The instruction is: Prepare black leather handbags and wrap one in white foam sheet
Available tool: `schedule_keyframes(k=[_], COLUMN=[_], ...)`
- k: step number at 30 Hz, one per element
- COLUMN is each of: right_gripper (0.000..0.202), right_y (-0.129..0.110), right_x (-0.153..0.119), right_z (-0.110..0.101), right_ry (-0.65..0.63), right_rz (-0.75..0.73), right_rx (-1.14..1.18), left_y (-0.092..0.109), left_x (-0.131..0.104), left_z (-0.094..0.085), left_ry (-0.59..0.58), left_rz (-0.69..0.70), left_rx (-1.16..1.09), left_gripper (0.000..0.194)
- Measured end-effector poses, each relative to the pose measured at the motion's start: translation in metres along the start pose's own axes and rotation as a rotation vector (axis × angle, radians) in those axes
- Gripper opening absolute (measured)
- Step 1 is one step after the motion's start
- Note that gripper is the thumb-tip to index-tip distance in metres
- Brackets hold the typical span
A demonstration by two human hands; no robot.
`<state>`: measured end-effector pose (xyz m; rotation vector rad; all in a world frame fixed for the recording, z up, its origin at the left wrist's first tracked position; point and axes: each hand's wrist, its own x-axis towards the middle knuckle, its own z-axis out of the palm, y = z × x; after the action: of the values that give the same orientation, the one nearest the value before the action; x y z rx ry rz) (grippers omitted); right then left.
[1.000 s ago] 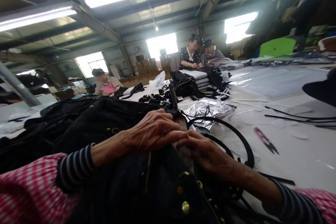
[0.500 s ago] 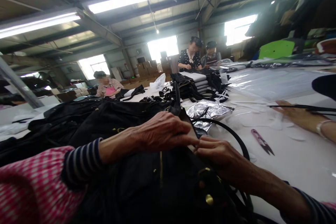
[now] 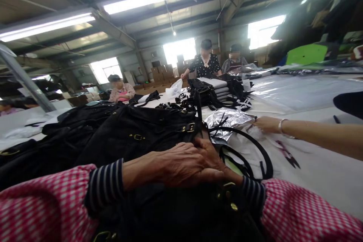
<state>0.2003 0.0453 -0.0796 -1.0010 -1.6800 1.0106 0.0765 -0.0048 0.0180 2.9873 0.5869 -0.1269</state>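
Note:
A black bag with gold-coloured fittings lies in front of me. Over its upper edge, my left hand is closed, its fingers curled and crossing my right hand. My right hand reaches in from the other side at the same edge, its fingers bent and partly covered by the left. Whatever sits between the fingers is hidden. Just beyond is another black bag with a gold buckle, on a pile of dark bags. To the right of my hands curves a black strap.
A silvery plastic wrap lies beyond the strap, and a co-worker's hand touches its right end. Small thread snips lie on the white table. Stacked bags and clear plastic sheeting stand farther back.
My hands have gone from fingertips meeting to the left crossing over the right. The right forearm has drawn in. A co-worker's hand has moved left to the silvery wrap, leaving the dark strap.

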Motion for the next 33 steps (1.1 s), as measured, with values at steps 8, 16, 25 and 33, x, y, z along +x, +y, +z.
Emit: schedule_keyframes(k=[8,16,25,33], right_gripper=[0.012,0.035,0.046,0.015], right_y=[0.019,0.037,0.043,-0.020], right_x=[-0.021,-0.019,-0.014,0.012], right_z=[0.003,0.003,-0.002,0.005], right_ry=[-0.007,0.007,0.079,-0.081], right_rz=[-0.017,-0.254,-0.181,-0.004], right_rx=[-0.451,-0.496,-0.422,-1.055], left_y=[-0.023,-0.028,-0.053,-0.060], left_x=[-0.085,-0.084,-0.062,-0.041], left_z=[-0.037,-0.002,0.018,0.011], left_ry=[-0.044,0.018,0.238,0.079], left_rz=[-0.387,-0.389,-0.351,-0.391], left_rx=[0.255,0.271,0.451,0.298], left_gripper=[0.051,0.035,0.066,0.033])
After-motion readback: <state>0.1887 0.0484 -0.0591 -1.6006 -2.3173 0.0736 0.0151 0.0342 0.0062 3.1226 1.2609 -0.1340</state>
